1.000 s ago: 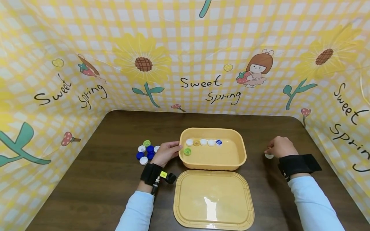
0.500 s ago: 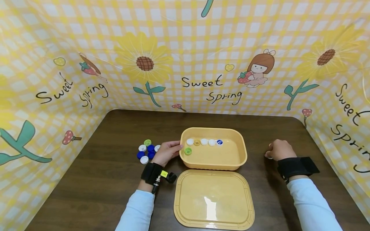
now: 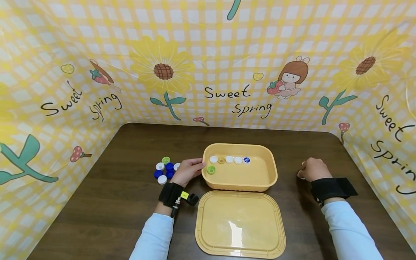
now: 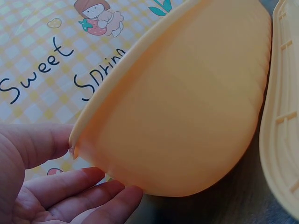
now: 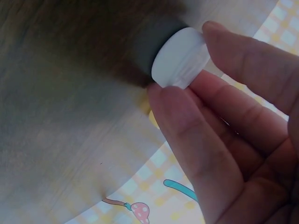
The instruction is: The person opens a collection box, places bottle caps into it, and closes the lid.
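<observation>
My left hand (image 3: 187, 172) grips the left end of a yellow plastic box (image 3: 240, 182); in the left wrist view the thumb lies at the rim and the fingertips touch the outer wall. At the right of the table my right hand (image 3: 314, 169) pinches a white bottle cap (image 5: 180, 58) between thumb and fingers, the cap tilted on edge. Behind those fingers a bit of something yellow (image 5: 153, 120) shows, mostly hidden. Inside the box stand a row of white, yellow and blue caps and a green cap (image 3: 211, 170) below it.
A yellow lid (image 3: 240, 224) lies flat in front of the box. Left of my left hand is a cluster of several blue, white and green caps, among them a white cap (image 3: 162, 179). Patterned cloth (image 3: 227, 65) walls the table's back and sides.
My right hand has shifted slightly and its fingers have closed round the white cap, which was lying more visibly below them. The left hand and the box stay in place.
</observation>
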Motion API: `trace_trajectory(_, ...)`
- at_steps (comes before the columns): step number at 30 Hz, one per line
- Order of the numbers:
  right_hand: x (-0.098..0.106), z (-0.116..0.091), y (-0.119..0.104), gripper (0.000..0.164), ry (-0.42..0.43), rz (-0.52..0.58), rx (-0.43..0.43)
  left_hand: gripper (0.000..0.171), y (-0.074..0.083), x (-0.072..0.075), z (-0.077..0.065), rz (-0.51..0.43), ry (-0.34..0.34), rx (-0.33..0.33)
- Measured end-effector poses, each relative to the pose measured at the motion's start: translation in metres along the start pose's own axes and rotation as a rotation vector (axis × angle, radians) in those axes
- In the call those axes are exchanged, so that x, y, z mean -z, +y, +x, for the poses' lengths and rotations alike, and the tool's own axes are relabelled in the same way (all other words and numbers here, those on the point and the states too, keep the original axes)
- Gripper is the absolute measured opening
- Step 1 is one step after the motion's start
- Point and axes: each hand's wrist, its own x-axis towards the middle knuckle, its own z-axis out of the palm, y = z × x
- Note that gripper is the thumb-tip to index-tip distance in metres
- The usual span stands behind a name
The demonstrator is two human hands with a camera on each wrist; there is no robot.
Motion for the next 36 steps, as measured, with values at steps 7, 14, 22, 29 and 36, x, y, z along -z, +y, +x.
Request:
trace_trajectory(7,0.005,-0.003,-0.007,0.023,-0.01,0.017,0.006,0.039,0.0,-0.001,-0.001,-0.001,0.004,0.003)
trace_trajectory(14,0.022,-0.003,-0.027,0.032,0.033,0.039,0.042,0.039,-0.003,0.001,0.001,-0.009,0.005,0.001)
trace_trajectory(22,0.043,0.005,-0.058,0.04,0.074,0.033,0.085,0.039,0.002,-0.001,-0.001,-0.001,0.012,0.013)
trace_trajectory(29,0.051,0.018,-0.091,0.045,0.071,0.045,0.13,0.039,0.002,0.001,-0.002,-0.01,0.009,0.006)
trace_trajectory(36,0.047,0.031,-0.118,0.048,0.085,0.03,0.178,0.038,0.001,0.0,-0.002,-0.015,0.001,-0.013)
